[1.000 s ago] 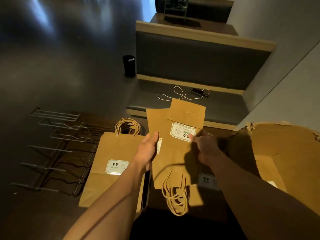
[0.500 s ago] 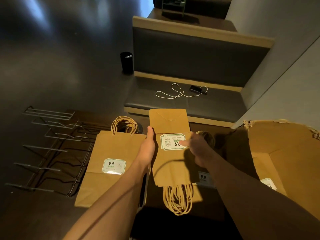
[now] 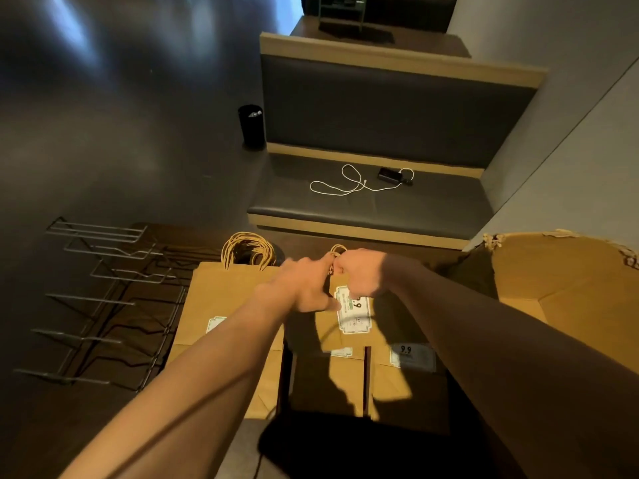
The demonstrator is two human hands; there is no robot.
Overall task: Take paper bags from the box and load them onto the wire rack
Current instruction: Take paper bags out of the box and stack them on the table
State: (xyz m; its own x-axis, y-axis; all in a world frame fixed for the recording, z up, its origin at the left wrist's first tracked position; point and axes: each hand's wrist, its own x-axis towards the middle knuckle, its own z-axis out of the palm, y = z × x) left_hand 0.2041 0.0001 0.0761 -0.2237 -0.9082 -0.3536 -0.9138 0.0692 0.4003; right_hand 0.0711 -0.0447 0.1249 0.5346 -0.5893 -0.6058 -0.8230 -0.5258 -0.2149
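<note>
While both hands (image 3: 332, 285) pinch its handles, the paper bag (image 3: 349, 326) lies lengthwise, handles pointing away.

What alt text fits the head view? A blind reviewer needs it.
Both hands, left hand and right hand, pinch the handles of a paper bag above more bags. A wire rack lies left, a cardboard box right.

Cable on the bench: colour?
White cable, head view.

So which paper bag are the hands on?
The middle bag, label turned sideways; both the left hand and right hand hold its top. The left stack lies untouched.
</note>
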